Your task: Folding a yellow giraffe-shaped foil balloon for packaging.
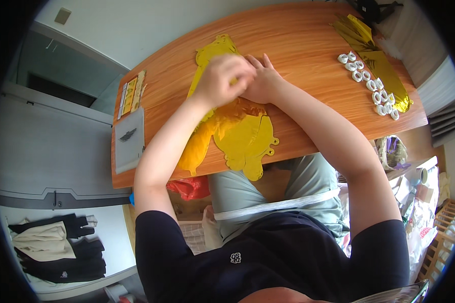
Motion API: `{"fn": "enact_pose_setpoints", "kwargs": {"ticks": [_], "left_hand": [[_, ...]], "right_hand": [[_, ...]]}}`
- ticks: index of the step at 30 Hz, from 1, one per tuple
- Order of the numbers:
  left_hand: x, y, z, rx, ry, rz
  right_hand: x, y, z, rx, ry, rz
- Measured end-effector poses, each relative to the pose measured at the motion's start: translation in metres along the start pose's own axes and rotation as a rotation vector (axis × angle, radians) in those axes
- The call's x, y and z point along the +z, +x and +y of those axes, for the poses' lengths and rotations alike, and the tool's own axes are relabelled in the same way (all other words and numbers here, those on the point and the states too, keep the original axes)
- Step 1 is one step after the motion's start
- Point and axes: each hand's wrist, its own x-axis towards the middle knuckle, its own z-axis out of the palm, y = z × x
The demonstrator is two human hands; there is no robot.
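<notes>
Left hand (pixel 223 77): blurred, grip unclear
Yellow foil (pixel 243 139): partly hidden behind hand
Black object (pixel 369 10): cut off above

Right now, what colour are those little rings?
The rings are white, seen in the head view.

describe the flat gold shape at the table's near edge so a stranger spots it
Start at the wooden table and go to its near edge, just above the person's grey-green trousers. There, a rounded gold foil shape lies with its tip over the edge. Unlike the crumpled, orange-tinted film on its left, it is flat, with small knobs on its right side.
</notes>
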Motion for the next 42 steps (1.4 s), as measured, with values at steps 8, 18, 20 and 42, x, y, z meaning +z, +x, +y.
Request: {"fn": "enact_pose_setpoints", "kwargs": {"ticks": [8,18,20,42], "left_hand": [[0.001,-0.047,0.074,0.074,0.028,-0.268],[0.002,-0.055,0.074,0.003,-0.035,-0.32],[0.002,-0.055,0.074,0.016,-0.032,-0.343],[-0.073,-0.121,0.057,-0.465,-0.059,-0.444]], "right_hand": [[-0.003,0.003,-0.01,0.003,0.034,-0.029],[-0.001,0.004,-0.009,0.005,0.031,-0.013],[-0.001,0.003,-0.01,0.008,0.026,-0.01],[0.004,-0.001,-0.012,0.003,0.05,0.155]]}}
